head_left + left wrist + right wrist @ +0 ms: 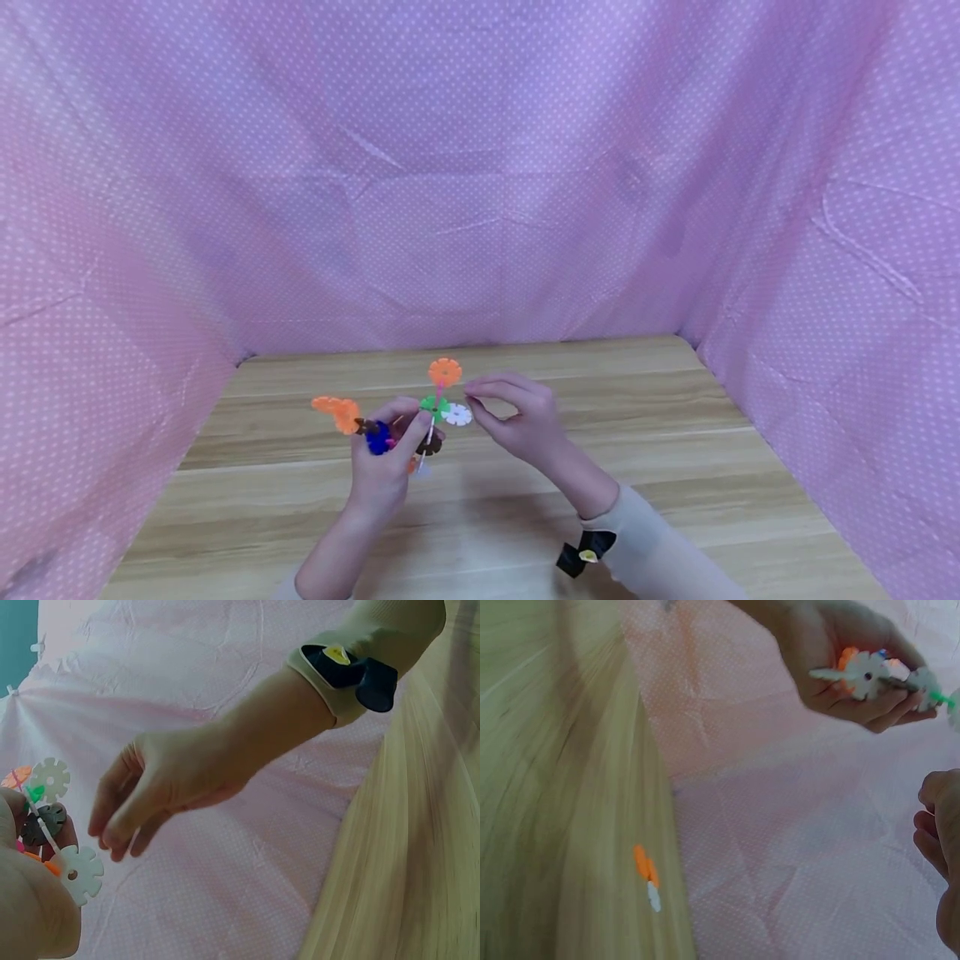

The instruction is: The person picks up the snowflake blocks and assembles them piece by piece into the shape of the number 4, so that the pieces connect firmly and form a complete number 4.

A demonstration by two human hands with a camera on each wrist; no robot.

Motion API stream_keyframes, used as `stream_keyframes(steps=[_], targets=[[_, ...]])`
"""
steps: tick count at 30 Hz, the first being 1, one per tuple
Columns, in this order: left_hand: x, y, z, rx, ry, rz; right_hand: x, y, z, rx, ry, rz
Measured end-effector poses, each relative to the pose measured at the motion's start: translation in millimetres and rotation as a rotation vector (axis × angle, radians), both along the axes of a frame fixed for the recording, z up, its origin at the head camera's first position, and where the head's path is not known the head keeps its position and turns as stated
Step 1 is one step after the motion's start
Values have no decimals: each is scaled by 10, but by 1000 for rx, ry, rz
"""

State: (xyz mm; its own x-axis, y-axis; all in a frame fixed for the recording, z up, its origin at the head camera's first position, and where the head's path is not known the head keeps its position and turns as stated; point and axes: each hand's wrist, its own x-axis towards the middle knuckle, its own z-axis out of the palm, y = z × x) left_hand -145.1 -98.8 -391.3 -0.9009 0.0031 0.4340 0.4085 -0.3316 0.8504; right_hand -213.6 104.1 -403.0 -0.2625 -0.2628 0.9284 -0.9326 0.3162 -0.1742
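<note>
My left hand (pixel 382 467) grips a built-up cluster of notched plastic discs. A green disc (pixel 432 407) lies by the thumb, with an orange disc (pixel 445 372) above it on a pink piece and a white disc (pixel 457 414) on its right. Below hangs a brown disc (pixel 429 446). Out to the left are a blue disc (pixel 378 437) and more orange discs (pixel 341 413). My right hand (pixel 525 412) hovers beside the white disc, thumb and forefinger bent towards each other. Both wrist views show a gap between this hand (pixel 169 776) and the cluster; nothing shows between its fingers.
The wooden table (pixel 645 400) lies under both hands. Pink dotted cloth (pixel 480 233) walls it in at the back and both sides. In the right wrist view, orange pieces (pixel 645 864) and a white piece (pixel 654 896) appear against the tabletop. A black wrist camera (pixel 588 552) sits on the right sleeve.
</note>
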Motion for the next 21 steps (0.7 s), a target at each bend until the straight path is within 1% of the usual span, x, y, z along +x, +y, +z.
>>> stream_keyframes(steps=[4,9,13,21], targets=[[12,-7,-6,-4,-17,-5,-95,-50,-129,2,-52,-11],[14,-9,-10,-4,-38,-13,-179,-128,-250,34,-119,-84],[11,-9,-13,-18,-33,-9,-243,-202,-343,55,-205,-115],[12,-9,-19,-13,-44,7,-349,-315,-590,121,-427,-76]])
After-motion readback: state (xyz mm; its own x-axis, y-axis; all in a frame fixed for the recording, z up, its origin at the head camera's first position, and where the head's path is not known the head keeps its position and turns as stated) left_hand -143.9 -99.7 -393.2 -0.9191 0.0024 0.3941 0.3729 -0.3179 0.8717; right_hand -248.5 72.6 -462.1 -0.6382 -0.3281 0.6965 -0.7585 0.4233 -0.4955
